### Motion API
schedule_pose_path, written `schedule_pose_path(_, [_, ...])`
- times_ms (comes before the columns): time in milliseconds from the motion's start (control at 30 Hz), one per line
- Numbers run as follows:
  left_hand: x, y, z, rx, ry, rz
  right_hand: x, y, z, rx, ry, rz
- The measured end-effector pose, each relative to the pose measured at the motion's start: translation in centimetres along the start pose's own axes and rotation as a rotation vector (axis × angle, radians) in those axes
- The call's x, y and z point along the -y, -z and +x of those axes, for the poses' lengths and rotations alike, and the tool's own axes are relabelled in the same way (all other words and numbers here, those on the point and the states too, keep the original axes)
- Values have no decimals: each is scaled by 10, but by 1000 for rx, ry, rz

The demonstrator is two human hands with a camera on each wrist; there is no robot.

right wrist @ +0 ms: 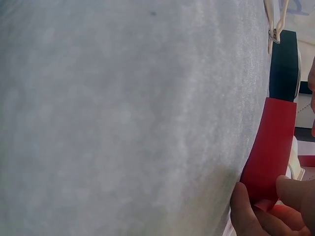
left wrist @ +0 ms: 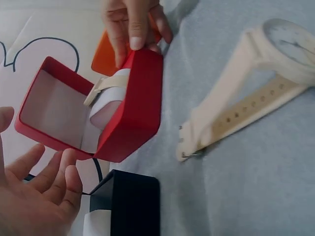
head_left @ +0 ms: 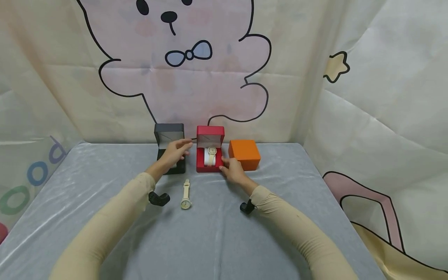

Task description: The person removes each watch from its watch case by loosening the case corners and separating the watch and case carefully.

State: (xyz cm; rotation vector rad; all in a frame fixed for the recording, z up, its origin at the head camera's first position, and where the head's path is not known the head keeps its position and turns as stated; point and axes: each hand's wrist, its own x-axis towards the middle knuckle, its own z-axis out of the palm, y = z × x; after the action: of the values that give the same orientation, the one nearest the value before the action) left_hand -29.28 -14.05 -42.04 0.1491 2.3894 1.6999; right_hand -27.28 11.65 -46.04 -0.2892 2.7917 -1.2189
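Observation:
A red watch box (head_left: 210,169) stands with its lid raised, and a cream-strapped watch (head_left: 212,151) sits round the white cushion inside it. My right hand (head_left: 232,170) holds the box at its front right corner, the thumb on its edge and the fingers at its side. Between the red box and the open black watch box (head_left: 169,128) is my left hand (head_left: 176,151), raised with its fingers loosely extended and nothing in them. In the left wrist view, those fingers (left wrist: 49,172) are close to the red lid (left wrist: 54,105); contact is unclear.
A second cream watch (head_left: 186,194) lies on the grey cloth-covered table (head_left: 210,241), in front of the boxes. At the right of the red box stands a closed orange box (head_left: 244,154). A printed curtain (head_left: 217,89) hangs behind the table.

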Motion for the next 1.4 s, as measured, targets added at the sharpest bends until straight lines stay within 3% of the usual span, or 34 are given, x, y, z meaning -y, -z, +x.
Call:
schedule_pose_path(300, [7,-13,-7,19,-154,136,1,-1,0,6,-7,-1])
schedule_pose_path(667, [8,-32,-7,67,-231,189,-3,1,-2,17,-43,2])
schedule_pose_path(1033, [7,-35,1,122,-202,194,-2,3,1,19,-37,15])
schedule_pose_path(1200, [7,-33,6,133,-194,212,0,4,4,-5,14,-11])
schedule_pose_path(1400, [11,-34,14,153,-141,243,1,3,4,11,15,-11])
